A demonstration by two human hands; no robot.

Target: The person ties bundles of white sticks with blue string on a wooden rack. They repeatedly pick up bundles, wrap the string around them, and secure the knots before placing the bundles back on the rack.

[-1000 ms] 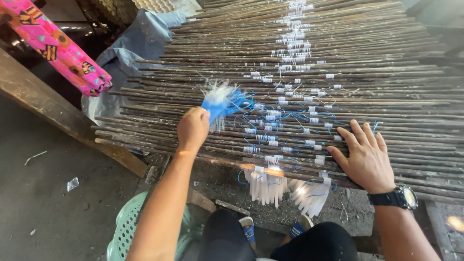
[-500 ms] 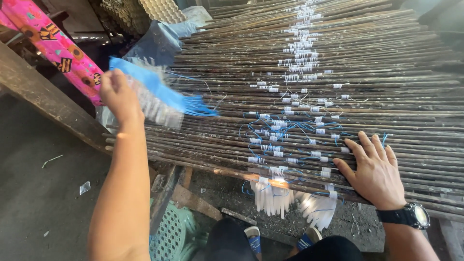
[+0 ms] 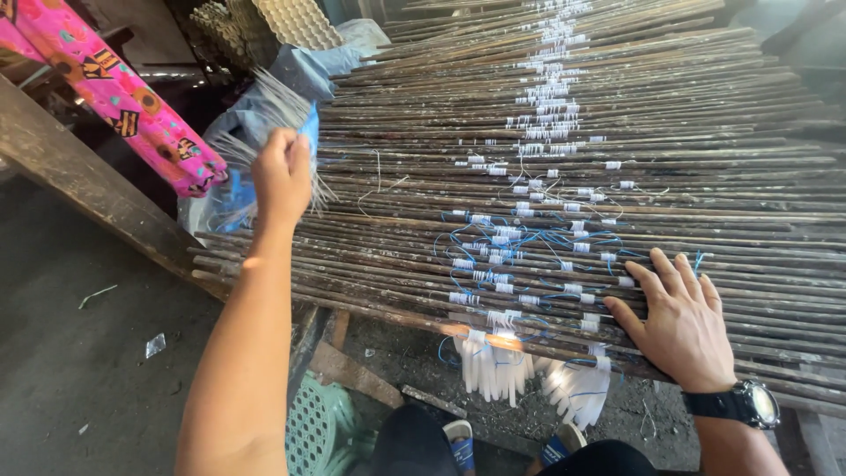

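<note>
Left hand lifts a bundle of strips over a rack of sticks; right hand lies flat on the sticks.

The left hand (image 3: 282, 172) is fisted around a bundle (image 3: 264, 132) of thin white and blue strips, held up at the rack's left edge, above a grey plastic sheet (image 3: 264, 106). The right hand (image 3: 679, 322), with a black watch (image 3: 749, 404) on the wrist, presses open-palmed on the sticks (image 3: 705, 185), gripping nothing. Blue thread (image 3: 529, 242) and white ties (image 3: 551, 97) run across the sticks between the hands; white tassels (image 3: 493, 366) hang off the near edge. A pink patterned cloth (image 3: 123, 106) and wooden beam (image 3: 79, 185) lie left; a green basket (image 3: 313, 432) sits below.
</note>
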